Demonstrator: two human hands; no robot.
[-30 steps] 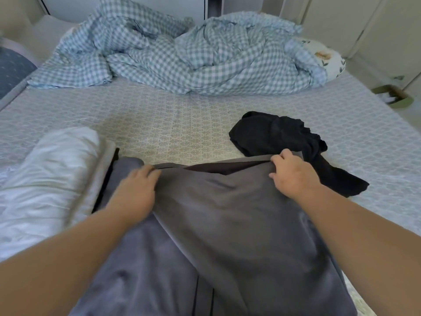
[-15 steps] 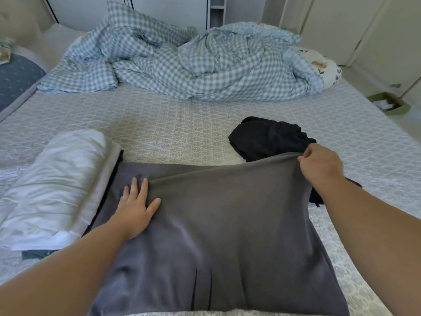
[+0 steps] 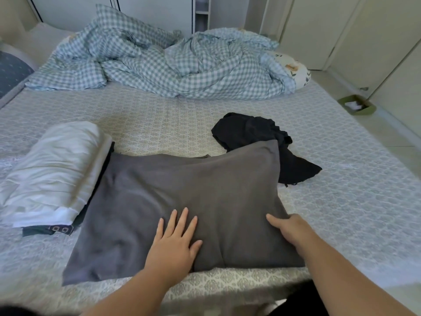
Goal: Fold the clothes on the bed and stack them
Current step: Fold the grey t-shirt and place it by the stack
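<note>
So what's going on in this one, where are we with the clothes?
A person is folding a dark grey garment on the bed. The left hand lies flat on it with fingers spread, and the right hand touches its right edge. To the left sits a stack of folded clothes topped by a white piece. A crumpled black garment lies unfolded behind the grey one, with a rumpled checked duvet at the far end.

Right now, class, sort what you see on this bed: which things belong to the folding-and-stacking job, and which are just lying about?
Part of the job:
grey garment
black garment
white folded stack
left hand
right hand

Lying about:
checked duvet
floral pillow
green tray
</note>
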